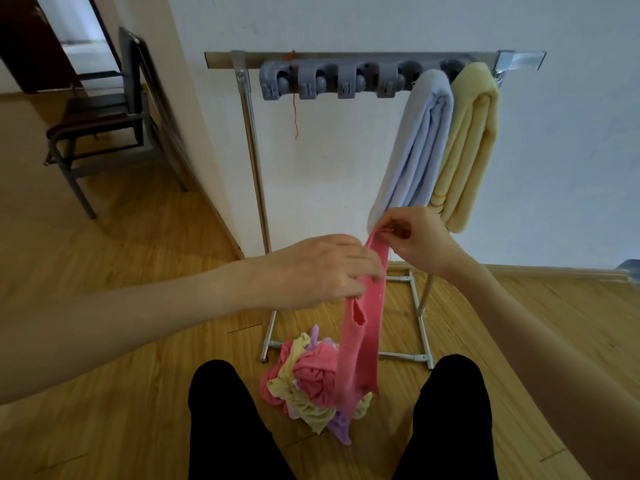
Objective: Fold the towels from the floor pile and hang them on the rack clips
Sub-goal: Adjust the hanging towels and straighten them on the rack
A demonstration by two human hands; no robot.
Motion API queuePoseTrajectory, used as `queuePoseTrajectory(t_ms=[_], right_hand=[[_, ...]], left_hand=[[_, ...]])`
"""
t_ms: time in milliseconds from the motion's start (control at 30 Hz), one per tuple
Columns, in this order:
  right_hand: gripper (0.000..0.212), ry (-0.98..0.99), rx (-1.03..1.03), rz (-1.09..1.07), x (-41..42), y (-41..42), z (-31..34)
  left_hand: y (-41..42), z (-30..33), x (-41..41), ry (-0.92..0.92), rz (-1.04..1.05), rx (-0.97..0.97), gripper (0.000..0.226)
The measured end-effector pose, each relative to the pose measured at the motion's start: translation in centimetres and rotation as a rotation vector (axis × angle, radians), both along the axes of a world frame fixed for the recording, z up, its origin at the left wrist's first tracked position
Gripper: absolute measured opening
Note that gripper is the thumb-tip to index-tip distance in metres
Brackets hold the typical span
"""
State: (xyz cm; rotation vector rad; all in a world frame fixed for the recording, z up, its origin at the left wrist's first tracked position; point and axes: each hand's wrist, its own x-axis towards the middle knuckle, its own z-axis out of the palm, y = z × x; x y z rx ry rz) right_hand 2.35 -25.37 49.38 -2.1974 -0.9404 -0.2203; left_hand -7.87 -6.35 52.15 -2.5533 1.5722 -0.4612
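A pink towel [360, 341] hangs in a long bunched strip from my hands down to the floor pile [304, 382] of pink, yellow and purple towels between my legs. My right hand [415, 240] pinches its top corner. My left hand [325, 268] grips the strip a little lower, on its left edge. Ahead stands the metal rack [252, 150] with a grey clip strip [332, 81] along its top bar. A folded light blue towel [415, 143] and a folded yellow towel [467, 143] hang from the two rightmost clips.
A dark metal chair [104, 119] stands at the left by a doorway. An orange thread [295, 112] dangles from the rack's bar. White wall behind the rack, wooden floor [121, 341] all around, my black-trousered legs [228, 427] at the bottom.
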Motion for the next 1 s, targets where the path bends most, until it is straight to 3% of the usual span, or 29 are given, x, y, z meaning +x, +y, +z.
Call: queuePoseTrajectory(t_ms=[133,333,500,1000], right_hand=[[0.015,0.076,0.077,0.003,-0.3,-0.2,0.0],[0.007,0.160,0.189,0.053,-0.6,-0.3,1.1],[0.010,0.222,0.286,0.110,-0.9,0.1,1.9],[0.024,0.333,0.334,0.201,-1.2,0.3,3.1]], left_hand=[[0.3,-0.4,0.7,0.035,0.132,-0.061,0.022],[0.8,-0.4,2.5,0.039,0.386,-0.369,0.033],[0.5,-0.4,3.0,0.052,0.443,-0.510,0.041],[-0.1,0.3,4.2,-0.068,0.569,-0.690,0.021]])
